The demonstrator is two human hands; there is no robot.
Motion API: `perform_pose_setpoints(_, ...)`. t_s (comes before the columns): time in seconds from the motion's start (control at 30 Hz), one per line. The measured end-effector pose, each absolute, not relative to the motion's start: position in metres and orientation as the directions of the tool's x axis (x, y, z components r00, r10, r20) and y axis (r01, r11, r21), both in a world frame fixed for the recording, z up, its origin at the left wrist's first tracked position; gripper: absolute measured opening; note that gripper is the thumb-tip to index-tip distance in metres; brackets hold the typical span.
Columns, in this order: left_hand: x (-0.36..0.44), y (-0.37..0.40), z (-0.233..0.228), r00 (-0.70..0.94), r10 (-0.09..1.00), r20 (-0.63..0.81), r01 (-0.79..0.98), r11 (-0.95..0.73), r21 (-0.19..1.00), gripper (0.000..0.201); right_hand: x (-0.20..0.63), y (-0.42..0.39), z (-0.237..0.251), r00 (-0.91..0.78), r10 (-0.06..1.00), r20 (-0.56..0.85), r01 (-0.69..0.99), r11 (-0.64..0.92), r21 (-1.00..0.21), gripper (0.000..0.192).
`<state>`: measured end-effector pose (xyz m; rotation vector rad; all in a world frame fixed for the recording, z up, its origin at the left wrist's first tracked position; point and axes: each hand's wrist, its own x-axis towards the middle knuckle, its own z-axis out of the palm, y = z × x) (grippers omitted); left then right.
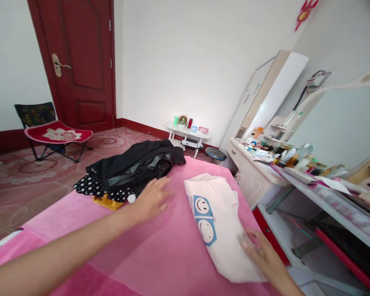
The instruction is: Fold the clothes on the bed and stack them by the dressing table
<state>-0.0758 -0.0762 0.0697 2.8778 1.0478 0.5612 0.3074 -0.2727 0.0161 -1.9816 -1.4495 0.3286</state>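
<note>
A white folded garment (223,222) with blue smiley-face prints lies flat on the pink bedspread (135,250), right of centre. My right hand (262,253) is at its right edge, the fingers slightly blurred and loosely apart, without a visible grip on the cloth. Over on the left, my left hand (152,199) is held out with its fingers spread and nothing in them. It is close to the near side of a heap of clothes: a black garment (138,162) on top, a black polka-dot cloth (91,186) and a mustard-yellow piece (109,202) beneath.
Beyond the bed's left side stands a folding chair (58,133) before a dark red door (77,61). A small white table (188,130) and a round stool (216,154) are past the far end. Along the right runs a white dressing table (259,164) crowded with bottles.
</note>
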Motion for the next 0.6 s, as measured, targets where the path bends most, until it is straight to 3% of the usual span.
perform_pose_setpoints(0.1,-0.069,-0.125,0.030,0.799,0.573,0.181,0.485,-0.793,0.368,0.045,0.310,-0.266,0.000,0.403,0.913,0.064,0.673,-0.248,-0.697,0.062)
perform_pose_setpoints(0.23,-0.085,-0.163,0.005,0.850,0.521,0.079,0.401,-0.736,0.546,0.052,0.299,-0.259,0.008,0.362,0.932,0.013,0.628,-0.233,-0.743,0.048)
perform_pose_setpoints(0.3,-0.095,-0.169,0.009,0.843,0.531,0.083,0.390,-0.711,0.586,0.052,0.292,-0.247,0.032,0.396,0.916,-0.058,0.469,-0.256,-0.845,0.038)
perform_pose_setpoints(0.37,-0.101,-0.169,0.023,0.799,0.583,0.144,0.390,-0.687,0.613,0.048,0.277,-0.228,0.063,0.490,0.864,-0.115,0.203,-0.241,-0.949,0.034)
perform_pose_setpoints(0.43,-0.103,-0.169,0.048,0.712,0.652,0.261,0.383,-0.672,0.634,0.044,0.246,-0.209,0.093,0.615,0.788,-0.036,0.042,-0.078,-0.996,0.038)
perform_pose_setpoints(0.5,-0.103,-0.170,0.081,0.599,0.696,0.396,0.357,-0.674,0.647,0.040,0.194,-0.198,0.107,0.645,0.742,0.185,0.181,0.088,-0.980,0.041)
perform_pose_setpoints(0.53,-0.104,-0.172,0.099,0.542,0.704,0.459,0.337,-0.682,0.649,0.038,0.162,-0.197,0.105,0.561,0.776,0.287,0.329,0.109,-0.938,0.040)
perform_pose_setpoints(0.57,-0.105,-0.174,0.116,0.493,0.702,0.513,0.312,-0.693,0.650,0.036,0.127,-0.199,0.097,0.396,0.837,0.377,0.493,0.152,-0.857,0.035)
perform_pose_setpoints(0.6,-0.106,-0.176,0.131,0.453,0.695,0.558,0.287,-0.706,0.647,0.034,0.093,-0.204,0.084,0.098,0.904,0.416,0.621,0.270,-0.735,0.031)
